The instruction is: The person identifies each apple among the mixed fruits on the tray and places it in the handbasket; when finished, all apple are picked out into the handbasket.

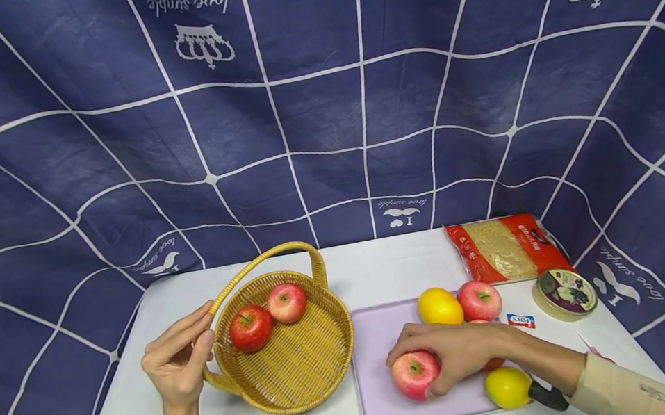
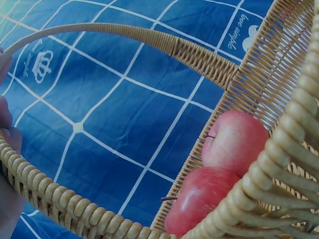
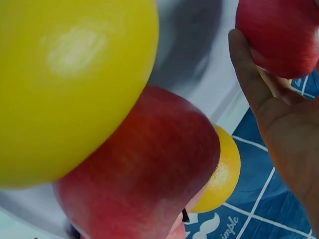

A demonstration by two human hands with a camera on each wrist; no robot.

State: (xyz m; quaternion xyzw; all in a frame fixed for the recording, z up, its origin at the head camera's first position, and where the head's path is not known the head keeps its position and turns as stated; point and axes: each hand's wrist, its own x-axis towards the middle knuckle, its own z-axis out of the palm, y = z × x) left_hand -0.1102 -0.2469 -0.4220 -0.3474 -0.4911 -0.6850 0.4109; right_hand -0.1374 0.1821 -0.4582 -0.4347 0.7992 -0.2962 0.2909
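My left hand (image 1: 179, 361) pinches the handle (image 1: 240, 276) of a yellow woven basket (image 1: 304, 372) between thumb and fingers. Two red apples lie inside it: a darker apple (image 1: 251, 328) and a pinker apple (image 1: 287, 303), both also visible in the left wrist view. Over a lilac tray (image 1: 377, 405), my right hand (image 1: 459, 352) grips a pink-red apple (image 1: 415, 374), fingers and thumb around its sides. In the right wrist view this held apple (image 3: 279, 37) is at the top right. Whether it touches the tray I cannot tell.
By my right forearm are a yellow lemon (image 1: 508, 388), an orange (image 1: 440, 306), another apple (image 1: 480, 300) and a partly hidden apple (image 3: 144, 169). Behind the tray lie a red packet (image 1: 502, 248) and a round tin (image 1: 565, 294). A blue checked curtain (image 1: 320, 111) surrounds the table.
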